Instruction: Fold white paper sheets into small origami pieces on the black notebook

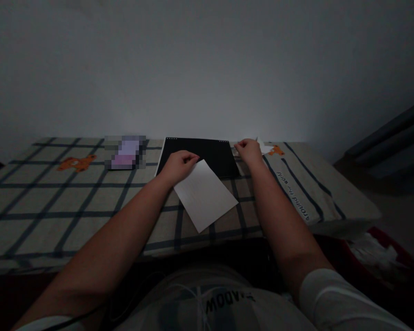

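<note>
A white sheet of paper [204,194] lies tilted on the checked tablecloth [72,197], partly over a black pad [212,153]. My left hand [178,166] rests with curled fingers on the sheet's upper left edge. My right hand [248,151] is at the pad's far right corner, fingers closed around something small that I cannot make out, next to small white paper pieces [266,149].
A blurred pink-and-white object [126,152] lies left of the black pad. Orange animal prints [76,162] mark the cloth. A red bin [379,257] with crumpled white material stands at the lower right, beside the table. A plain wall rises behind.
</note>
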Action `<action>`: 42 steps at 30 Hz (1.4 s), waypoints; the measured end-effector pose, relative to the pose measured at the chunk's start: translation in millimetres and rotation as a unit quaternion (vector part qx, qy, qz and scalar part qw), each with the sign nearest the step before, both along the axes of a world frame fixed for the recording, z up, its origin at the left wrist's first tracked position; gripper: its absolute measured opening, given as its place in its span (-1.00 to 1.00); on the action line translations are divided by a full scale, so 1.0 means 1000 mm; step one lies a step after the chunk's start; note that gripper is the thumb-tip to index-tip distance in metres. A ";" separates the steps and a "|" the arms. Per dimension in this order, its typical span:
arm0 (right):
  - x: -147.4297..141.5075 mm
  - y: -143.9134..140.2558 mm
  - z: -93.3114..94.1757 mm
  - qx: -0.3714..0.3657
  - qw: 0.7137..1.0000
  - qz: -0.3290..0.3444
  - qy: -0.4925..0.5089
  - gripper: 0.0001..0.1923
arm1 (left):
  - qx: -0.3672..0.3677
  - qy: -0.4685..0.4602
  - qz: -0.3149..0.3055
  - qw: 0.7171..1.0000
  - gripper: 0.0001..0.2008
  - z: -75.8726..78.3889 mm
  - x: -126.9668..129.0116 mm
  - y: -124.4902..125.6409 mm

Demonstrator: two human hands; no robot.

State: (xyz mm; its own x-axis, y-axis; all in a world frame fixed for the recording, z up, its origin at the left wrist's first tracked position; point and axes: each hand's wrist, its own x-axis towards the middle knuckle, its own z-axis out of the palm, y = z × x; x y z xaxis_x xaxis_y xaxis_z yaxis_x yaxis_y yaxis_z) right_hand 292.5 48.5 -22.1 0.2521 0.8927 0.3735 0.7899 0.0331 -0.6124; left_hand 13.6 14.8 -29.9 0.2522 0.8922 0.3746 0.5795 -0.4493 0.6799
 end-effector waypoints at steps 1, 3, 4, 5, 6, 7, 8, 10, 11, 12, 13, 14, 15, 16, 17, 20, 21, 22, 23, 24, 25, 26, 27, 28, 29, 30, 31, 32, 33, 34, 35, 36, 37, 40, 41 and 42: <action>-0.004 0.000 0.000 0.013 1.000 0.026 0.003 -0.79 | 0.004 0.004 -0.001 1.000 -0.76 0.000 0.000 0.000; -0.014 -0.002 0.000 0.015 0.996 0.083 0.014 -0.78 | 0.012 0.011 -0.002 1.000 -0.75 0.000 0.000 -0.001; -0.021 -0.003 -0.001 -0.002 0.993 0.120 0.015 -0.78 | 0.014 0.013 -0.002 1.000 -0.75 0.000 0.000 -0.002; -0.027 -0.004 -0.002 -0.018 0.987 0.157 0.009 -0.78 | 0.014 0.015 -0.002 1.000 -0.74 0.000 0.000 -0.002; -0.033 -0.006 -0.003 -0.034 0.981 0.190 -0.001 -0.79 | 0.012 0.017 -0.003 1.000 -0.74 -0.001 0.000 -0.002; -0.039 -0.007 -0.004 -0.043 0.974 0.220 -0.012 -0.81 | 0.009 0.020 -0.005 1.000 -0.74 -0.001 0.000 -0.002; -0.045 -0.009 -0.006 -0.053 0.968 0.246 -0.024 -0.82 | 0.006 0.024 -0.008 1.000 -0.73 -0.002 0.000 -0.002; -0.053 -0.013 -0.008 -0.062 0.954 0.290 -0.055 -0.84 | 0.003 0.032 -0.015 0.999 -0.73 -0.004 -0.001 -0.001; -0.056 -0.015 -0.009 -0.065 0.948 0.305 -0.064 -0.85 | 0.004 0.036 -0.020 0.999 -0.72 -0.005 -0.001 -0.001; -0.058 -0.016 -0.010 -0.071 0.943 0.317 -0.069 -0.87 | 0.005 0.038 -0.024 0.999 -0.72 -0.006 -0.001 0.000; -0.060 -0.017 -0.010 -0.074 0.942 0.322 -0.068 -0.89 | 0.008 0.038 -0.027 0.999 -0.71 -0.007 -0.001 0.000; -0.061 -0.018 -0.010 -0.079 0.941 0.324 -0.063 -0.91 | 0.011 0.038 -0.028 0.999 -0.71 -0.008 -0.001 0.001; -0.063 -0.019 -0.010 -0.085 0.941 0.324 -0.054 -0.92 | 0.015 0.037 -0.030 0.999 -0.71 -0.009 -0.001 0.001; -0.064 -0.019 -0.010 -0.090 0.941 0.325 -0.042 -0.93 | 0.019 0.036 -0.032 0.999 -0.71 -0.009 -0.001 0.001; -0.064 -0.019 -0.010 -0.096 0.940 0.327 -0.026 -0.92 | 0.024 0.035 -0.035 0.998 -0.71 -0.010 0.000 0.001; -0.065 -0.018 -0.011 -0.106 0.936 0.335 0.033 -0.93 | 0.054 0.030 -0.037 0.997 -0.72 -0.009 0.000 0.000; -0.065 -0.017 -0.011 -0.106 0.936 0.331 0.058 -0.94 | 0.072 0.029 -0.032 0.996 -0.72 -0.008 -0.001 0.001; -0.064 -0.016 -0.011 -0.109 0.936 0.322 0.087 -0.95 | 0.093 0.028 -0.022 0.995 -0.74 -0.007 -0.002 0.001; -0.064 -0.016 -0.011 -0.113 0.937 0.308 0.121 -0.94 | 0.115 0.025 -0.006 0.993 -0.75 -0.006 -0.003 0.003; -0.063 -0.015 -0.011 -0.118 0.936 0.292 0.159 -0.94 | 0.136 0.018 0.016 0.990 -0.76 -0.004 -0.005 0.004; -0.061 -0.014 -0.010 -0.123 0.934 0.273 0.198 -0.93 | 0.152 0.008 0.043 0.987 -0.76 -0.003 -0.007 0.007; -0.060 -0.014 -0.009 -0.126 0.930 0.252 0.236 -0.93 | 0.158 -0.012 0.078 0.984 -0.74 -0.001 -0.010 0.009; -0.059 -0.013 -0.008 -0.124 0.927 0.231 0.270 -0.93 | 0.152 -0.033 0.114 0.981 -0.70 0.000 -0.012 0.012; -0.057 -0.012 -0.007 -0.116 0.923 0.213 0.299 -0.93 | 0.134 -0.059 0.144 0.979 -0.65 0.001 -0.015 0.014; -0.056 -0.011 -0.006 -0.104 0.919 0.198 0.324 -0.93 | 0.098 -0.092 0.162 0.978 -0.63 0.002 -0.017 0.016; -0.054 -0.010 -0.005 -0.090 0.916 0.187 0.343 -0.93 | 0.049 -0.129 0.167 0.976 -0.62 0.003 -0.019 0.017; -0.053 -0.009 -0.004 -0.077 0.913 0.181 0.357 -0.92 | -0.006 -0.164 0.160 0.973 -0.62 0.003 -0.020 0.018; -0.052 -0.008 -0.004 -0.069 0.911 0.181 0.365 -0.92 | -0.055 -0.197 0.147 0.968 -0.63 0.003 -0.021 0.018; -0.051 -0.007 -0.004 -0.066 0.909 0.183 0.368 -0.91 | -0.095 -0.226 0.133 0.960 -0.63 0.003 -0.021 0.018; -0.051 -0.007 -0.004 -0.067 0.908 0.185 0.369 -0.91 | -0.120 -0.249 0.121 0.953 -0.64 0.003 -0.021 0.017; -0.050 -0.006 -0.004 -0.069 0.908 0.185 0.371 -0.91 | -0.131 -0.267 0.113 0.948 -0.65 0.003 -0.021 0.017; -0.049 -0.006 -0.004 -0.071 0.907 0.185 0.372 -0.91 | -0.133 -0.280 0.109 0.944 -0.67 0.002 -0.021 0.016; -0.049 -0.006 -0.004 -0.074 0.906 0.185 0.374 -0.91 | -0.129 -0.288 0.106 0.943 -0.68 0.002 -0.021 0.016; -0.048 -0.008 -0.005 -0.103 0.896 0.211 0.378 -0.88 | -0.109 -0.296 0.119 0.941 -0.71 0.002 -0.021 0.017; -0.047 -0.008 -0.006 -0.120 0.890 0.226 0.378 -0.88 | -0.101 -0.300 0.129 0.940 -0.71 0.002 -0.021 0.017; -0.047 -0.009 -0.006 -0.135 0.883 0.241 0.378 -0.89 | -0.095 -0.305 0.140 0.937 -0.71 0.002 -0.021 0.018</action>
State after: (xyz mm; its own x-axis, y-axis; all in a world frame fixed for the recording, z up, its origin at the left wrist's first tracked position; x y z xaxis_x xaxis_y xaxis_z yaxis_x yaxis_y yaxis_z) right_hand 245.1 39.5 -28.3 -0.0950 0.9953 0.0173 0.0850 0.0255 -0.9961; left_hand -7.4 32.5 -27.8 -0.2117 0.9566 0.2003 0.1340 -0.1746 0.9755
